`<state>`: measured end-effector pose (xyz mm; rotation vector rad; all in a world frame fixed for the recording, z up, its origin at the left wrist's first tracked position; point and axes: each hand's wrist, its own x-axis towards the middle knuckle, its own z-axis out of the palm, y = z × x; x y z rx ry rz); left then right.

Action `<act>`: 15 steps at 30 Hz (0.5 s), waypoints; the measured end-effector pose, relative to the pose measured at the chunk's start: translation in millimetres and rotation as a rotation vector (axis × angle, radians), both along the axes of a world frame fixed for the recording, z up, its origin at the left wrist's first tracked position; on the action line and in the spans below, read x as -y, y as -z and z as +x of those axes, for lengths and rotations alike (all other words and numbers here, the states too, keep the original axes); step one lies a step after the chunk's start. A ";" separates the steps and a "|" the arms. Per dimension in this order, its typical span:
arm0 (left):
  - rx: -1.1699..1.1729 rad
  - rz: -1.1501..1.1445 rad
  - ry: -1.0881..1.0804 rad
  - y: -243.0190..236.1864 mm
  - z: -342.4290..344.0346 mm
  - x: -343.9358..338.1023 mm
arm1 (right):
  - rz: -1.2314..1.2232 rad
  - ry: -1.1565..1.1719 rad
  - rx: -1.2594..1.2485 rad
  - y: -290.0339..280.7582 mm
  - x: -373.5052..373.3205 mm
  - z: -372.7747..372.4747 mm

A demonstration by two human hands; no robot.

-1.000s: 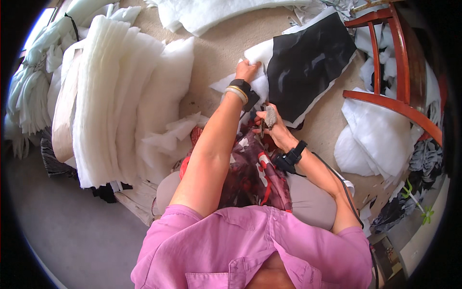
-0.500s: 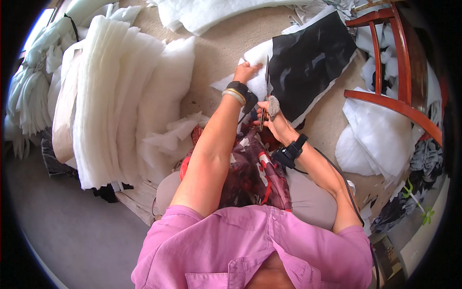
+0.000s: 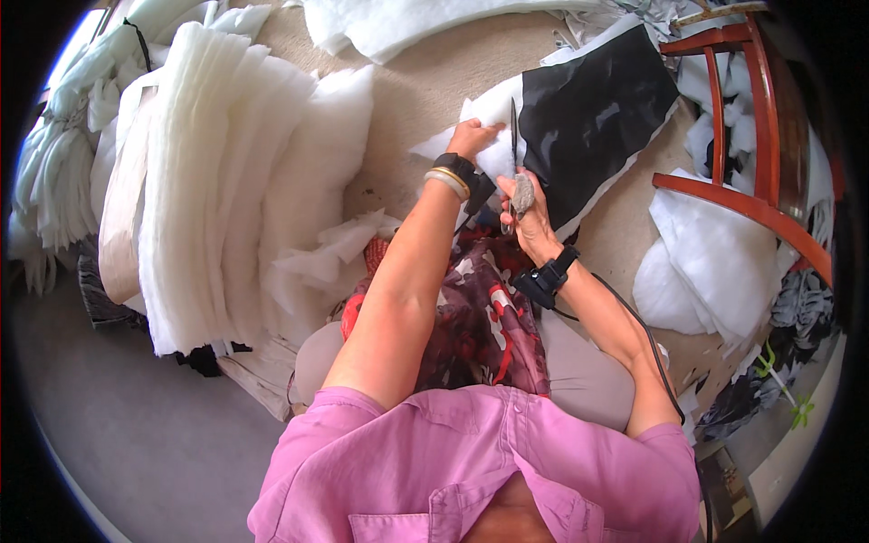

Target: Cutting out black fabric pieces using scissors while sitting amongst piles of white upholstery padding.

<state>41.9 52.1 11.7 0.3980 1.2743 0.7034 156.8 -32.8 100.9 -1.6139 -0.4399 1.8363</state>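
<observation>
My right hand (image 3: 532, 217) is closed round the handles of a pair of long scissors (image 3: 514, 136), with a grey cloth wrapping at the grip. The dark blades point away from me, over the white wadding (image 3: 496, 159) along the left edge of a black sheet (image 3: 588, 109). White material shows beneath the sheet's edges. On the left side of the blades, my left hand (image 3: 472, 138) grips the wadding, fingers pointing towards the scissors. Its fingertips are partly lost against the white.
A tall stack of folded white wadding (image 3: 204, 190) stands on the left, with loose scraps (image 3: 317, 258) beside it. More wadding (image 3: 434, 23) lies at the far side. A red-brown wooden chair (image 3: 760, 118) is tipped over on the right, near another white pile (image 3: 697, 262).
My right hand has moved slightly forward with the scissors, and its fingers have drawn in round the handles. The left hand keeps its place on the wadding.
</observation>
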 end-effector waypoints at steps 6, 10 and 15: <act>-0.035 0.021 0.021 9.5 -0.9 -1.8 | 0.066 -0.032 -0.026 5.3 -0.7 11.2; -0.024 0.158 0.021 10.6 0.9 -8.5 | 0.071 -0.216 0.088 -1.5 -2.1 24.5; -0.054 0.182 -0.096 19.2 -6.6 -14.8 | -0.068 -0.191 -0.027 -13.2 -1.3 20.1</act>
